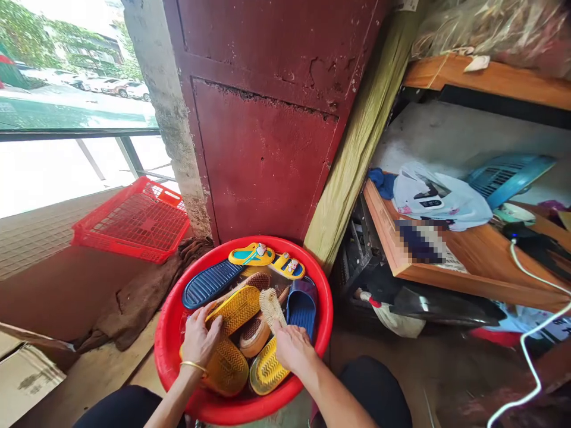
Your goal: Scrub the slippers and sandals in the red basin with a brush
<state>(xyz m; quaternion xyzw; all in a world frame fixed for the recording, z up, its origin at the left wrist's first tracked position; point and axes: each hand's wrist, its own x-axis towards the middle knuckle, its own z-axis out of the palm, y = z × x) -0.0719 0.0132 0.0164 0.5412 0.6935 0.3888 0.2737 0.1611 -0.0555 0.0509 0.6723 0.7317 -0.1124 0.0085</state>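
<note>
Basin (329, 309): red, smooth plastic, round, with a thick rolled rim. It holds a mixed pile of footwear. Yellow slipper (238, 310) in the middle of the basin, sole up, rubbery, with fine zigzag tread. Two more yellow soles on the near side: left sole (228, 368) and right sole (270, 368), both patterned. Brown slipper (254, 339) between them, textured footbed, paler edge. Far left, ribbed dark blue sole (213, 284); right, navy slipper (302, 306) with broad strap and grooved footbed. Far side, small yellow sandals (289, 266) with moulded ornaments.

Edges: far rim close to the maroon door (267, 160), paint chipped. Left, crumpled brown cloth (138, 303) near the rim; beyond it, red lattice crate (138, 220). Right, wooden bench (482, 252) with raised edge, well apart from basin; a gap of floor between. Inside the basin, little free room; pieces overlap.

Hands: left hand (203, 336) partly closed, thumb and fingers gripping the yellow slipper's near-left end. Right hand (294, 345) curled around a pale bristled brush (271, 308), bristles beside that slipper; contact cannot be confirmed.
</note>
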